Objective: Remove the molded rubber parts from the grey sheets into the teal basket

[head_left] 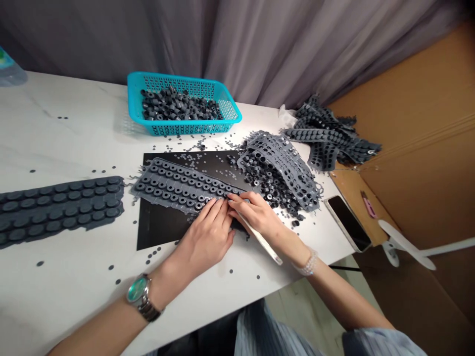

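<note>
A dark grey moulded rubber sheet [174, 186] with rows of round ring-shaped parts lies across a black mat [158, 235]. My left hand [211, 230] rests flat on the sheet's near right part, fingers stretched out and close together. Pinched in my right hand [260, 213] is a slim white-handled tool [264, 242]; its working tip is hidden by the fingers at the sheet. Just beyond my right hand is a heap of loose dark rings [265, 180], partly covered by perforated grey sheets [284, 158].
A turquoise basket [185, 129] of small dark rings stands at the back. Another studded sheet [61, 205] lies left. Crumpled sheets [326, 136] are piled back right, near a phone [349, 222] and a pink-handled tool [368, 205]. Small dark discs [152, 254] dot the white table [92, 113].
</note>
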A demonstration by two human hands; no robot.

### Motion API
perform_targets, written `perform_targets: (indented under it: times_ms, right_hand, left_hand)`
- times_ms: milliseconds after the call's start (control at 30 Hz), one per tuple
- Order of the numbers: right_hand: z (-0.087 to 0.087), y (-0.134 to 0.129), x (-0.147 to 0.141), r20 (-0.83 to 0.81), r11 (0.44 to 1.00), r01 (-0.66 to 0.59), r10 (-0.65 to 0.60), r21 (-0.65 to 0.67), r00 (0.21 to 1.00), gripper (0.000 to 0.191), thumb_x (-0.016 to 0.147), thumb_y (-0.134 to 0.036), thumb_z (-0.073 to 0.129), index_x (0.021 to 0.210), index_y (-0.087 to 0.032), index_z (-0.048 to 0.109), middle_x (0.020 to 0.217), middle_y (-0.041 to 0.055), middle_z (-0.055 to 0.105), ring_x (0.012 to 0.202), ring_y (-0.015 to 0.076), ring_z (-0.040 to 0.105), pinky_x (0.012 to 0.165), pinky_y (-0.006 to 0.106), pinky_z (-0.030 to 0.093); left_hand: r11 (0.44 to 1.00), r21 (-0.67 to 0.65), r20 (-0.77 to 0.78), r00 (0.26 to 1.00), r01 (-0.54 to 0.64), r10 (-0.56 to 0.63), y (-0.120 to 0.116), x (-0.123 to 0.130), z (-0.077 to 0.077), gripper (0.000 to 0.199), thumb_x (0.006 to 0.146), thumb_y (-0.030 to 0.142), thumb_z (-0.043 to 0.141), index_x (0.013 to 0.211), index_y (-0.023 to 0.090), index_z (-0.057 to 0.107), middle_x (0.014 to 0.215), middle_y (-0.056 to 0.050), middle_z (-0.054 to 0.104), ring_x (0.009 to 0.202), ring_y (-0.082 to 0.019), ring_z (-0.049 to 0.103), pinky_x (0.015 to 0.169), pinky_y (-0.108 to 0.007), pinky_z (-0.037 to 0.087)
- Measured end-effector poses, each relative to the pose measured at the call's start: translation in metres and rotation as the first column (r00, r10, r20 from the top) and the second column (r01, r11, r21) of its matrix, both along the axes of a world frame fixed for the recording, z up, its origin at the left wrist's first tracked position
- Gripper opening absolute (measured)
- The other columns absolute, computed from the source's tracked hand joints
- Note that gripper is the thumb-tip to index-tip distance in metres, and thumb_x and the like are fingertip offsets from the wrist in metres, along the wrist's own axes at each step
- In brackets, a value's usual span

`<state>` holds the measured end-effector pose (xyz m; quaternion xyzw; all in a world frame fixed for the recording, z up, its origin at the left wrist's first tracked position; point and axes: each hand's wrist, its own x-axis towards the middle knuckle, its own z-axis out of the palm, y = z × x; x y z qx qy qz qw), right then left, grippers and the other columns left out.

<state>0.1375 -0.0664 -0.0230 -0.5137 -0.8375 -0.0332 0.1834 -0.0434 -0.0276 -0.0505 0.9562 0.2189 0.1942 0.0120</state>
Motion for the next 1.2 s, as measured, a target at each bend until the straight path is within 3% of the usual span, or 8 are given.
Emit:
perform_targets:
  times_ms: [700, 1200]
  right_hand:
    - [0.005, 0.005, 0.002, 0.172, 0.996, -0.065, 0.075, -0.061, 0.982, 0.02, 0.1, -0.018, 0.041, 0.107, -0.012, 0.059, 0.13, 0.018, 0.061, 0.103, 0.0247, 0.055, 0.08, 0.038, 0.052]
    - [0.01, 0.004, 0.003, 0.128, 0.996, -0.084, 0.089, -0.043, 0.988, 0.019, 0.099, -0.02, 0.045, 0.105, -0.009, 0.059, 0.126, 0.019, 0.064, 0.104, 0.0262, 0.056, 0.081, 0.039, 0.055]
  left_hand:
    - [1.0, -0.028, -0.021, 1.0, 0.004, -0.005, 0.0, -0.001, 0.001, 0.044, 0.092, 0.029, 0.048, 0.123, -0.001, 0.061, 0.128, -0.022, 0.064, 0.128, -0.031, 0.053, 0.116, -0.045, 0.035]
    - [1.0, -0.025, -0.013, 1.0, 0.007, -0.007, -0.001, -0.001, 0.001, 0.044, 0.093, 0.029, 0.048, 0.121, -0.001, 0.063, 0.128, -0.022, 0.064, 0.127, -0.032, 0.054, 0.115, -0.045, 0.036]
